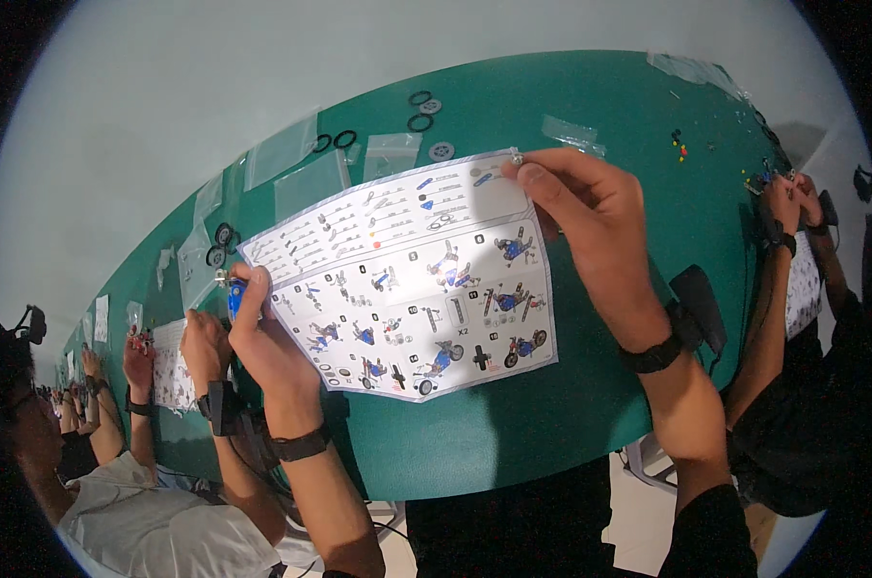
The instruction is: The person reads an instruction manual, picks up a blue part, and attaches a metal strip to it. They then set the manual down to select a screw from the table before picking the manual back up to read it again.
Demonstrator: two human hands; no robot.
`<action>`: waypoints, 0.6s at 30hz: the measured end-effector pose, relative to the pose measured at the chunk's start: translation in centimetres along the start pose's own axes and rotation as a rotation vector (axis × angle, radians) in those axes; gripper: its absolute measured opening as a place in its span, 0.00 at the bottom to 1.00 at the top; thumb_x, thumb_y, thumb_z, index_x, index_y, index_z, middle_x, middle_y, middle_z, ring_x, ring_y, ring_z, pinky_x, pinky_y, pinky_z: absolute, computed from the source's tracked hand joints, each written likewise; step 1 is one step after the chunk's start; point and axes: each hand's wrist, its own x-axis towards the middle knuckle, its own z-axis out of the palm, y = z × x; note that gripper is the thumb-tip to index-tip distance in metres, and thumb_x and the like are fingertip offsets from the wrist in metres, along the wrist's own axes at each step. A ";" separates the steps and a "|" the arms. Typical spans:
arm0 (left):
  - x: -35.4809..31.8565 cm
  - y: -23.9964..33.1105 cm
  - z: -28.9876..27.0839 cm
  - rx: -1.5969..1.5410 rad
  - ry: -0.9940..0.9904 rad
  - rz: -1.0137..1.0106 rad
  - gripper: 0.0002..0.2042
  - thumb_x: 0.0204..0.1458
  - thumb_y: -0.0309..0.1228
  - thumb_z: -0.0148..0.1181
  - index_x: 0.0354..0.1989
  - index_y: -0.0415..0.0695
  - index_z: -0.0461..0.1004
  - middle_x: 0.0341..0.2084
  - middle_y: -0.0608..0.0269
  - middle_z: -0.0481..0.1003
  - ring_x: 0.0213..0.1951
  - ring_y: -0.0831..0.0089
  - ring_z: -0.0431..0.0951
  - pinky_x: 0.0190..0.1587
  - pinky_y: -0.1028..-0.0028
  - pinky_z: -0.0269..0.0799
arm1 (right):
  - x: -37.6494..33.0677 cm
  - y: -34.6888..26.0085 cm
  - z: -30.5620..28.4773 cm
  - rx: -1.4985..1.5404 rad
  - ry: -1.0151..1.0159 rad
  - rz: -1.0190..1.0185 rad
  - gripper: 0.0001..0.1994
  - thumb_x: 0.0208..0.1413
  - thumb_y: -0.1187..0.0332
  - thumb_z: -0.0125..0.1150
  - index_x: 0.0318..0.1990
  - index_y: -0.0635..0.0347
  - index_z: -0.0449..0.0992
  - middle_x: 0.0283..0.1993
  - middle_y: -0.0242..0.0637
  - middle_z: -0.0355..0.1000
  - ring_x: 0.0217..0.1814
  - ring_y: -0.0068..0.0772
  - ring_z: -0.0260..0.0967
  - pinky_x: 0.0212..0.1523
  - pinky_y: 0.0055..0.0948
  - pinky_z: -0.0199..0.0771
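Note:
A creased paper instruction sheet [436, 308] is spread out in front of me, printed with a parts list and steps for a small blue motorcycle model. My left hand [262, 332] is closed on its left edge. Beside those fingers, a blue piece [234, 300] with a silvery metal bit sticks out past the paper. Thumb and fingers of my right hand [590, 207] pinch the sheet's upper right corner. At their tips shows a small silvery part [518, 160], too small to name. Part of the left-hand fingers lies hidden behind the paper.
On the green table [436, 448] lie black tyre rings [420, 122], grey wheel discs [442, 151] and clear plastic bags [392, 154]. Co-workers' hands [205, 347] hold things at left; another person's hands [787, 197] work at right near small coloured pieces [681, 149].

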 end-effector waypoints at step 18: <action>0.2 -0.1 -0.2 0.012 -0.012 0.002 0.06 0.56 0.27 0.57 0.41 0.47 0.68 0.41 0.62 0.75 0.45 0.67 0.77 0.52 0.66 0.71 | 0.1 0.0 -0.3 -0.014 -0.015 -0.009 0.11 0.61 0.66 0.63 0.43 0.64 0.82 0.34 0.30 0.80 0.29 0.11 0.69 0.26 0.14 0.66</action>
